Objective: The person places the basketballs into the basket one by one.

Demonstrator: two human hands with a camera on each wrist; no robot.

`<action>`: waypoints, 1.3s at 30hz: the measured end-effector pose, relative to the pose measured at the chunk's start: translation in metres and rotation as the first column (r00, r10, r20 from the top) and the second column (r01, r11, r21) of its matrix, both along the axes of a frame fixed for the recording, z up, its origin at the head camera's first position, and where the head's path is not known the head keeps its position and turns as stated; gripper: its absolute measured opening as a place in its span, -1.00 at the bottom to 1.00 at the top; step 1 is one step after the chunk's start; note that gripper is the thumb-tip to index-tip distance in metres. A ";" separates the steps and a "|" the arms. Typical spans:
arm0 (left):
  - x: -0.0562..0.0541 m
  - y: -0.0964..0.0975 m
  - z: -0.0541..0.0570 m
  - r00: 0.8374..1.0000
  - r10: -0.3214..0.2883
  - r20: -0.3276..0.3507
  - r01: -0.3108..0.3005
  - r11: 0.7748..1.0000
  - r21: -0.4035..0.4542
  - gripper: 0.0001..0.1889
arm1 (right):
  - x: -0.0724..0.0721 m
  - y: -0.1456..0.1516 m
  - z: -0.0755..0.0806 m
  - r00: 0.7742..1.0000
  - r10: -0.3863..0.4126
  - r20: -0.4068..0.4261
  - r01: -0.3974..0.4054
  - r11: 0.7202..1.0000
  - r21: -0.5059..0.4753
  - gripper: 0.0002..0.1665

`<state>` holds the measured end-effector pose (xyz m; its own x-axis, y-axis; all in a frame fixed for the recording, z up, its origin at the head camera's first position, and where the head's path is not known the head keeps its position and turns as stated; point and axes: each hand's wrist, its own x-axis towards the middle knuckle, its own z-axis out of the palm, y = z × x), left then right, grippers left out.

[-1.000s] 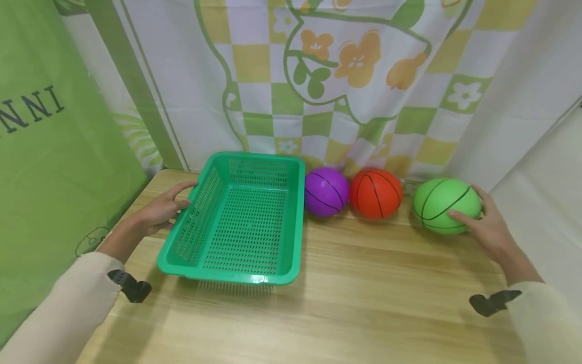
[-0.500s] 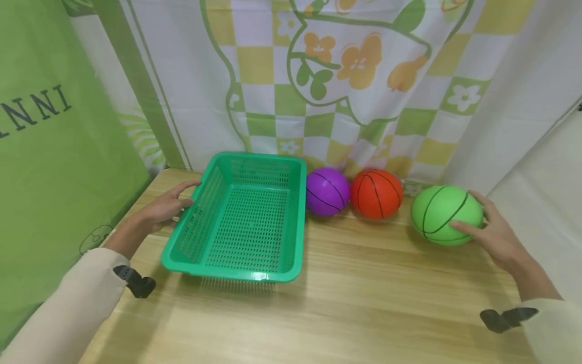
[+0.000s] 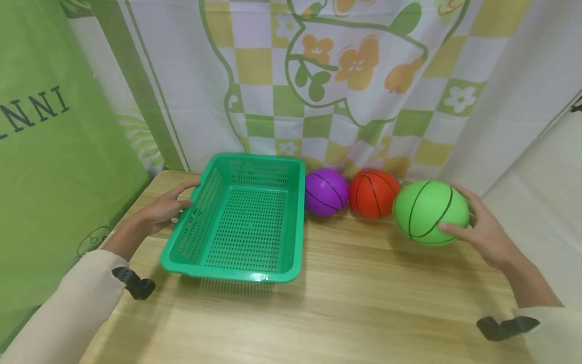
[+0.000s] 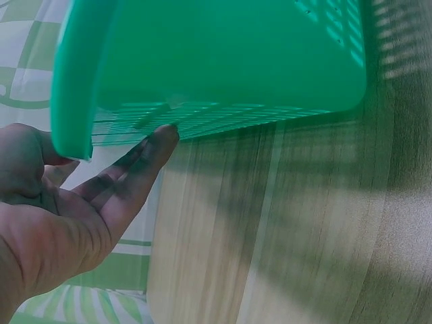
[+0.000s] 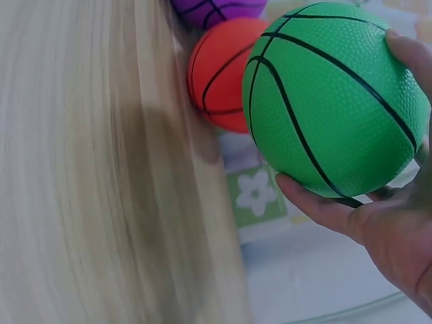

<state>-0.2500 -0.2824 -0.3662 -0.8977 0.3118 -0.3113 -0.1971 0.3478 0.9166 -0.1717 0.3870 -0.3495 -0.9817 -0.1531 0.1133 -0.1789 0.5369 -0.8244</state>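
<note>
On the right of the wooden table [image 3: 386, 298]: you grip a bright green, pebbled, rubbery-looking ball with black lines [image 3: 425, 215] in your right hand [image 3: 488, 235], thumb on the near side, fingers round the far side.
Green ball: it looks lifted off the wood, its shadow below, beside the glossy red ball with black lines [image 3: 375, 194]; you cannot tell whether the two touch.
Basket rim: your left hand [image 3: 163, 208] touches the left side of a green, rectangular, perforated plastic basket [image 3: 245, 276], fingers mostly straight rather than wrapped round it.
Step in hand: you seem to be lifting and moving the green ball with one hand while the other steadies the basket.
Next move: judged from here, you need a firm hold on the round skin and enough height for any leftward travel.
Balls in the way: the red ball and a smaller purple ball with black lines [image 3: 326, 193] sit between the green ball and the basket; a low pass could knock them.
Basket floor: you see no ball on it.
Backdrop: a white, green and yellow checked curtain [image 3: 259, 65] hangs behind the row, limiting your room at the back.
</note>
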 end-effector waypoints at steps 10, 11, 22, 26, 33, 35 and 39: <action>0.000 -0.001 0.000 1.000 -0.011 -0.005 0.011 1.000 0.014 -0.29 | 0.003 -0.034 0.012 0.992 0.071 -0.107 -0.061 0.993 0.096 0.15; 0.000 -0.001 -0.001 1.000 -0.012 -0.005 0.012 1.000 0.017 -0.29 | 0.003 -0.037 0.013 0.990 0.080 -0.118 -0.068 0.993 0.099 0.15; 0.000 -0.001 -0.001 1.000 -0.014 -0.004 0.014 1.000 0.011 -0.29 | 0.008 -0.072 0.021 0.983 0.151 -0.101 -0.149 0.988 0.031 0.18; 0.000 -0.001 -0.001 1.000 -0.013 -0.005 0.013 1.000 0.008 -0.29 | 0.007 -0.083 0.021 0.978 0.176 -0.109 -0.177 0.984 -0.001 0.19; 0.002 -0.001 0.000 1.000 -0.013 -0.001 0.013 1.000 0.009 -0.29 | 0.005 -0.102 0.024 0.972 0.209 -0.109 -0.210 0.978 0.000 0.20; 0.002 0.000 0.000 1.000 -0.012 -0.003 0.012 1.000 0.007 -0.30 | 0.005 -0.109 0.026 0.969 0.220 -0.109 -0.220 0.975 0.009 0.21; 0.002 0.000 0.001 1.000 -0.007 0.002 0.007 1.000 0.008 -0.30 | 0.000 -0.124 0.030 0.961 0.249 -0.120 -0.252 0.968 -0.006 0.21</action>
<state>-0.2484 -0.2829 -0.3652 -0.8947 0.3208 -0.3108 -0.1964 0.3423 0.9188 -0.1716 0.2631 -0.3197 -0.8919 -0.3888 0.2309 -0.4014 0.4453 -0.8004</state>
